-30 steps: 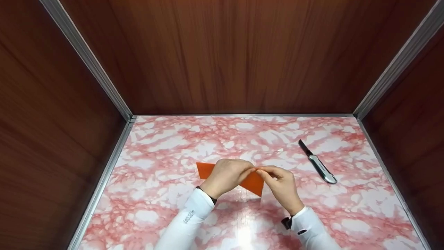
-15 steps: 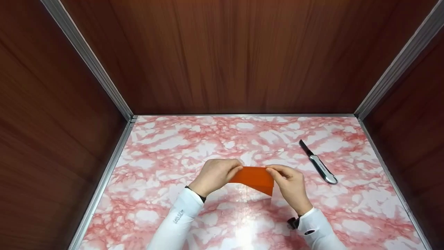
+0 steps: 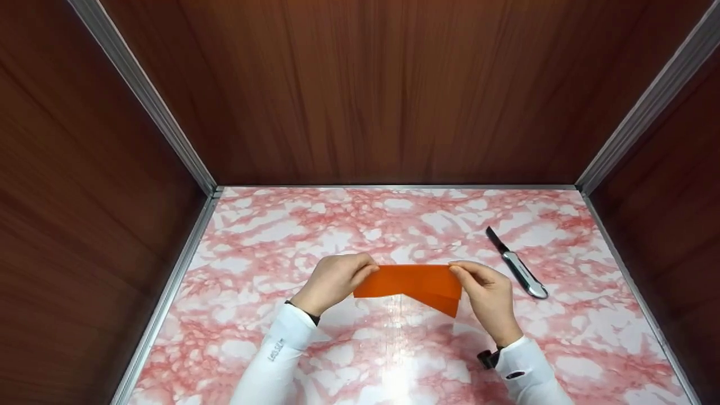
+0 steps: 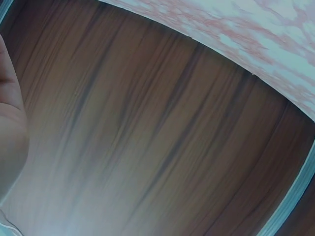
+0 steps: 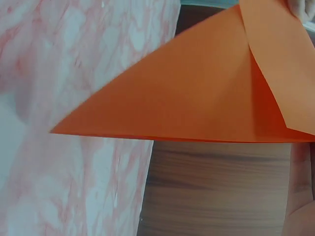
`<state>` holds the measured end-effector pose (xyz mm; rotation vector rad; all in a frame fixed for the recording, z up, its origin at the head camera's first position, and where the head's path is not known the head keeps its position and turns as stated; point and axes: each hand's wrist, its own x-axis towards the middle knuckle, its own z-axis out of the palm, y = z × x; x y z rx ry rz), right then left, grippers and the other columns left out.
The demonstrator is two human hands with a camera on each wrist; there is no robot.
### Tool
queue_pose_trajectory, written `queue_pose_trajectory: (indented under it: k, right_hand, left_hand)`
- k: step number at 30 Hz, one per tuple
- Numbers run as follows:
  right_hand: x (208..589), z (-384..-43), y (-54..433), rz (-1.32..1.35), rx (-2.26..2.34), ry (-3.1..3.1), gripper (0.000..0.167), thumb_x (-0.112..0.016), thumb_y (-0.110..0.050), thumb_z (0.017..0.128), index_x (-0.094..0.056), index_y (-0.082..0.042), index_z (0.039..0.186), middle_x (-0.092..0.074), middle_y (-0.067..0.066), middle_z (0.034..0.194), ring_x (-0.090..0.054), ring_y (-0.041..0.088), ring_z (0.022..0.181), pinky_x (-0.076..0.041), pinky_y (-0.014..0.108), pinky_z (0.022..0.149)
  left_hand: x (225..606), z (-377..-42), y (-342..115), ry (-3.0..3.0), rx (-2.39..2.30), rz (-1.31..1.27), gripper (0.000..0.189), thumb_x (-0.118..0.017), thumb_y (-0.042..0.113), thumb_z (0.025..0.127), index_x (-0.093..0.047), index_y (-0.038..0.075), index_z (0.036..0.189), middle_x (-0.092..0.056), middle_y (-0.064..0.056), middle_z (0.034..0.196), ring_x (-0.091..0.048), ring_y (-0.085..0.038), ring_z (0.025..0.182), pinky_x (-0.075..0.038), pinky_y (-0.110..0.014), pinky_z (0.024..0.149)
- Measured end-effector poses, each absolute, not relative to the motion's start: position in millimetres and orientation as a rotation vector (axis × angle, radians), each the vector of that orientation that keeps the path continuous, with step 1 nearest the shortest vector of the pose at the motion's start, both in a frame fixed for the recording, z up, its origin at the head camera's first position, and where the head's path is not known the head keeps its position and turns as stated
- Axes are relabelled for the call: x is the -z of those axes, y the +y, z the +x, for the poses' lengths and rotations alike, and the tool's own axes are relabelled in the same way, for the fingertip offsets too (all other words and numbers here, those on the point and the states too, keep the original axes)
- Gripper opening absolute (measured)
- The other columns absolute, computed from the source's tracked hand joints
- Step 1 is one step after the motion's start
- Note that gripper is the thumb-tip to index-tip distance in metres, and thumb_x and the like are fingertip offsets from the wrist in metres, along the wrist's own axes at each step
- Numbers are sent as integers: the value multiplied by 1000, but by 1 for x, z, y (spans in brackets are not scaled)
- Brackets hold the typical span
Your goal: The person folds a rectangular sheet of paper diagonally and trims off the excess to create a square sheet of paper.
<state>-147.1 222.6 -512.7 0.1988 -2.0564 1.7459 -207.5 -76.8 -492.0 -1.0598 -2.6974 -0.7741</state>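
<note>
A folded sheet of orange paper (image 3: 413, 280) is stretched between both hands, its straight folded edge uppermost and a pointed flap hanging low on the right. My left hand (image 3: 336, 281) pinches the upper left corner between thumb and fingers. At the upper right corner, my right hand (image 3: 488, 295) pinches the same edge. The right wrist view shows the orange paper (image 5: 172, 93) close up, with a large triangular layer and a narrower strip lying over it. Only part of the left hand (image 4: 11, 132) appears at the border of the left wrist view; the paper is out of that view.
A knife (image 3: 516, 264) with a dark blade and a grey-black handle lies right of the hands, blade pointing away. Red-and-white marbled tabletop (image 3: 270, 236) surrounds the work. Brown wood-grain panels (image 3: 394, 95) with metal edge strips enclose the back and sides.
The hands, close together a second ago, have moved apart along the paper's top edge. The left went left and the right went right, uncovering more of the orange paper. The knife stays put.
</note>
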Motion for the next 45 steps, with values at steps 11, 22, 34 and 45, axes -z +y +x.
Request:
queue_pose_trajectory:
  k: [11,22,34,45]
  right_hand:
    - [532,-159,242,151,-1698,-2064,11,-79,-8,90,-82,-10,100,-77,7,99,-72,14,88,-56,22,81]
    - [530,-158,248,109,-1706,-2056,10,-81,-11,89,-83,-11,99,-78,7,98,-73,14,88,-56,22,81]
    - [533,-166,252,-54,-1898,-2239,27,-77,-28,94,-78,-3,103,-75,13,94,-71,22,81,-59,31,76]
    - [579,-192,251,-333,-1937,-2446,27,-77,-23,94,-77,0,106,-75,10,91,-70,22,76,-59,34,72]
  left_hand:
    - [495,-211,-90,-2739,877,-1003,24,-56,38,105,-72,21,104,-68,14,88,-57,-3,71,-51,-28,69]
    - [495,-212,-100,-2769,1203,-852,23,-66,48,96,-73,29,86,-68,15,78,-61,-2,70,-52,-30,68]
    - [520,-217,-101,-2709,1839,-637,27,-68,44,97,-72,18,89,-71,1,85,-67,-20,81,-56,-43,79]
    - [584,-223,-85,-2676,2060,-72,27,-71,32,98,-69,7,88,-68,-9,80,-65,-30,75,-55,-37,69]
